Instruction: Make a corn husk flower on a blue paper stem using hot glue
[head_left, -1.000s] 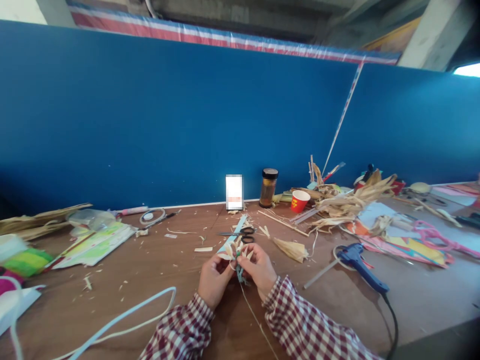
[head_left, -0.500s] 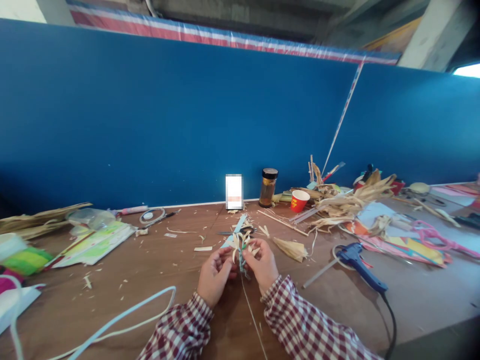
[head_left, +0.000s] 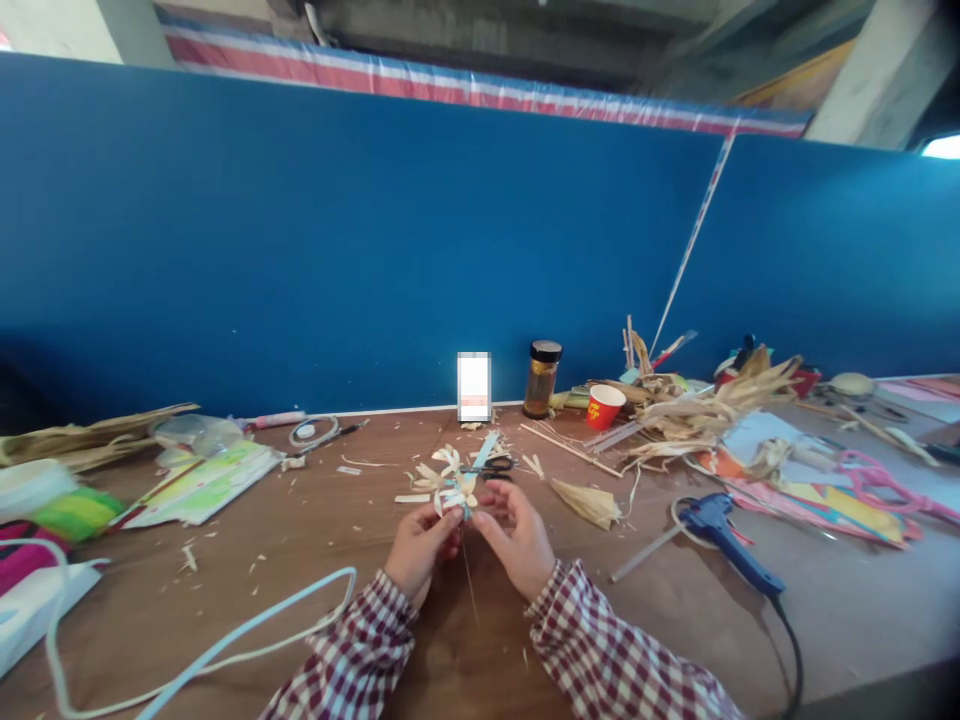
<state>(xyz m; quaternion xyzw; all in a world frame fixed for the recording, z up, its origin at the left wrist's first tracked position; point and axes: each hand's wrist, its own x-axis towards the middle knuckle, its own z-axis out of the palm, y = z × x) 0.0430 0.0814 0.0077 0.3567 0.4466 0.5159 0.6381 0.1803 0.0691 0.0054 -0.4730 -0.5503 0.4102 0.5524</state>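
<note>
I judge I'm mid-binding: left hand (head_left: 420, 545) and right hand (head_left: 517, 535) pinch the husk flower (head_left: 448, 482); next needs steady wrapping.

Red-and-white checked sleeves (head_left: 600, 650), blue glue gun (head_left: 724, 535), red paper cup (head_left: 604, 406), blue partition (head_left: 300, 250), brown table (head_left: 300, 560).

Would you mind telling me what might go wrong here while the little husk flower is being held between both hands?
The husk flower is pinched only at its base by the left hand and right hand, so its thin petals could tear or slip loose. The scissors lie just behind it, within reach of a careless knuckle. The glue gun and its cord sit near the right sleeve and could be snagged.
</note>
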